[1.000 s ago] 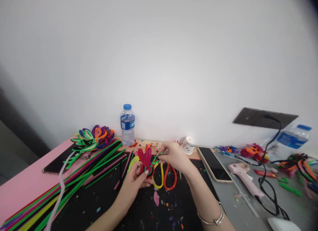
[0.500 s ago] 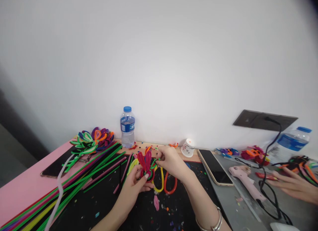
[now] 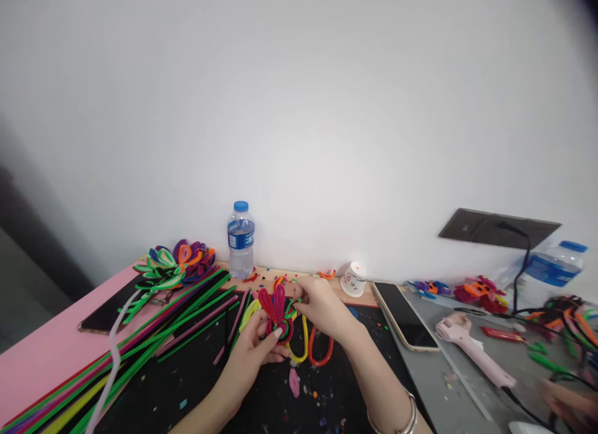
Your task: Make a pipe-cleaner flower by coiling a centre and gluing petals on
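My left hand (image 3: 265, 342) grips a small pipe-cleaner figure (image 3: 275, 303) with two magenta ear-like loops and a dark round lower part. Its thumb presses on the front of the round part. Beside it, my right hand (image 3: 317, 303) pinches a green pipe cleaner (image 3: 293, 307) that runs to the figure's right side. Just behind and below the hands lie a yellow pipe-cleaner loop (image 3: 301, 350), a red-orange loop (image 3: 322, 361) and a small pink piece (image 3: 294, 382) on the black mat (image 3: 261, 406).
Left: long pipe cleaners (image 3: 154, 340), a pipe-cleaner flower bunch (image 3: 175, 263) and a dark phone (image 3: 107, 309). Behind stand a water bottle (image 3: 241, 241) and an overturned paper cup (image 3: 354, 279). Right: another phone (image 3: 405, 316), a pink glue gun (image 3: 476, 353) with its cord, and another person's hand (image 3: 572, 406).
My hands stay nearly in place on the figure. At the right, the other person's hand has moved down toward the edge, and the glue gun and its cord have shifted.
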{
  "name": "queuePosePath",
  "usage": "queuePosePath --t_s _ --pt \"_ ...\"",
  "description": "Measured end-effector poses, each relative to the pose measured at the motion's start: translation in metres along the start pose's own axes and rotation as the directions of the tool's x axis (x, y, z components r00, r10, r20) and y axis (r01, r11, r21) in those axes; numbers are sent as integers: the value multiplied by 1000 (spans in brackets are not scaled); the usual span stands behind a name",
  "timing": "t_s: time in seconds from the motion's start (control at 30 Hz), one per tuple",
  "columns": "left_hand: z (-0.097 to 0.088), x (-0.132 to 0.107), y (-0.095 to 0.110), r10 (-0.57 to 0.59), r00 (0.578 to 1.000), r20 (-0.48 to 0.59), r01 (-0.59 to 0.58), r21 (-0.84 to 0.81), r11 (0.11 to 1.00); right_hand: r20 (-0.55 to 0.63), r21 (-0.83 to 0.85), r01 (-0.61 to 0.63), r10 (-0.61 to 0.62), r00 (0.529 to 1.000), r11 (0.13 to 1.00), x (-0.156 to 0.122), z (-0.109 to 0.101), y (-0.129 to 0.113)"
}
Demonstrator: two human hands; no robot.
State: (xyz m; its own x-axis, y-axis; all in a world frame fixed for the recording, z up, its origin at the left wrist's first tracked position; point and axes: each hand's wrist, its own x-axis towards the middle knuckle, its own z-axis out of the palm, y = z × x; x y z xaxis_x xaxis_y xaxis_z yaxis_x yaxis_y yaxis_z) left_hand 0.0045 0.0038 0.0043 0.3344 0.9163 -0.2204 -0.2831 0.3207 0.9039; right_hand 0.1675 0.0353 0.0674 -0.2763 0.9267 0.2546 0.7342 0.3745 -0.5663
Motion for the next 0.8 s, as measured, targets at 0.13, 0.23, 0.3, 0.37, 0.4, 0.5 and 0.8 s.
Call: queuePosePath --t_s 0.13,0.23,0.3,0.37,0.4,0.5,0.8 --pt "0 1 0 -10 1000 -6 10 -9 1000 39 98 -52 48 998 994 -1 -4 0" --pt "-1 1 0 -18 1000 -6 18 -5 1000 84 173 -87 73 994 981 -2 -8 0" --pt "-1 1 -1 -19 1000 12 19 -2 1000 131 186 -114 91 987 976 -2 -9 0" --pt "-2 1 -3 -15 999 30 16 -4 1000 182 194 -147 112 977 970 -3 -9 1" --pt "-2 1 -3 -15 999 35 15 -4 1000 201 198 -161 120 972 967 -2 -8 1" --pt "0 0 -3 -20 1000 15 20 4 1000 213 208 -173 128 969 963 -2 -7 1" --pt "6 -3 6 -55 994 -98 55 0 998 204 216 -181 137 969 960 -2 0 0"
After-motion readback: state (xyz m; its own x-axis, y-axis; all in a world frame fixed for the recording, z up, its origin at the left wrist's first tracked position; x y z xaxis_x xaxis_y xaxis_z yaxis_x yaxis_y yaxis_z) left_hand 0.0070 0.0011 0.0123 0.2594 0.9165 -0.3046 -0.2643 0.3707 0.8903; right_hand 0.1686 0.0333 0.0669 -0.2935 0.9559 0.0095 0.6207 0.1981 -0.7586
